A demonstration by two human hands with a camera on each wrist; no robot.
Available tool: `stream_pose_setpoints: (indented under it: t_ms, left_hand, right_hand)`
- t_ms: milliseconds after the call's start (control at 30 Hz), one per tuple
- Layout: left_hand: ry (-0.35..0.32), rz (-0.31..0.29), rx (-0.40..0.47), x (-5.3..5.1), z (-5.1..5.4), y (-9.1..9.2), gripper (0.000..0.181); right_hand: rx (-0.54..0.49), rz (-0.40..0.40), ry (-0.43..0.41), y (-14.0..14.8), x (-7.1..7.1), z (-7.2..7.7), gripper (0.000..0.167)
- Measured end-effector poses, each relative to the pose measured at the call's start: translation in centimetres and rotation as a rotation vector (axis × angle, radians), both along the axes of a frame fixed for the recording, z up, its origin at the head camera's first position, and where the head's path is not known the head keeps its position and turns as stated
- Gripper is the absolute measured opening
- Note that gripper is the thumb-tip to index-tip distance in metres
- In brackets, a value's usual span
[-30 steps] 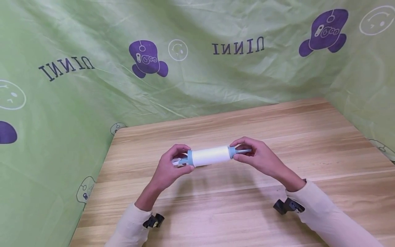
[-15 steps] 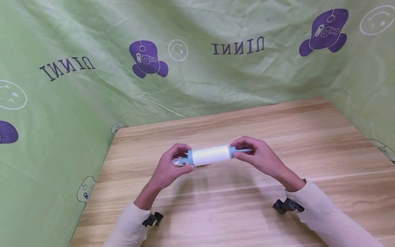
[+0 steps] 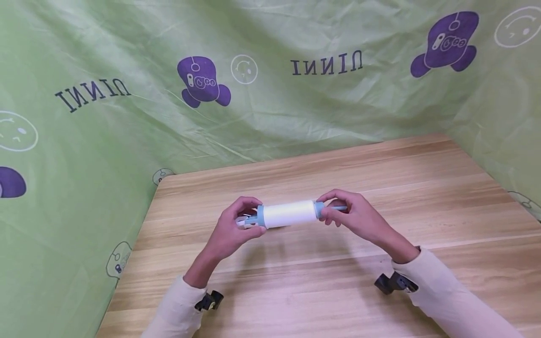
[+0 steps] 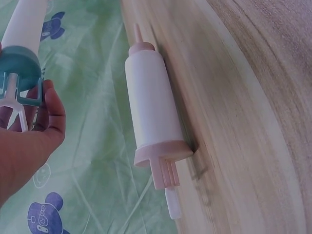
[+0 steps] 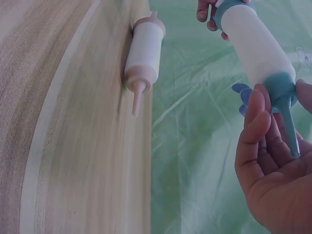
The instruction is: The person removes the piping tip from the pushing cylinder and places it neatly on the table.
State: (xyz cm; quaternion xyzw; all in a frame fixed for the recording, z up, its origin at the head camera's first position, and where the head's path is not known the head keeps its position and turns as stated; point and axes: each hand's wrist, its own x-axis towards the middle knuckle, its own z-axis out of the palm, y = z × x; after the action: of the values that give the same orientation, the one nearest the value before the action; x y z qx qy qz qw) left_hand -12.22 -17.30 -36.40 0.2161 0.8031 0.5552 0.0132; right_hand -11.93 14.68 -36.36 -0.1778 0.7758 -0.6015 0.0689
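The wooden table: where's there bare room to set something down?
The table shows bare wood in front, between left sleeve and right sleeve, and rightward between right hand and green curtain. Mid-table is crowded: the left hand and right one hold a blue-ended tube, and a pink-ended tube lies nearby.

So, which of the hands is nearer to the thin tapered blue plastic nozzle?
Right. The right hand holds the round blue plastic collar at the base of the nozzle. The left hand grips the wider blue collar at the opposite end of the white cylindrical body.
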Motion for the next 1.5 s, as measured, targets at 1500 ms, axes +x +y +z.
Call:
stream_pose_setpoints:
  t_ms: [1500]
  left_hand:
    - [-0.013,0.012,-0.034,-0.55,0.07,-0.10,0.048]
  right_hand:
    - [0.001,-0.040,0.064,0.02,-0.31,-0.49,0.028]
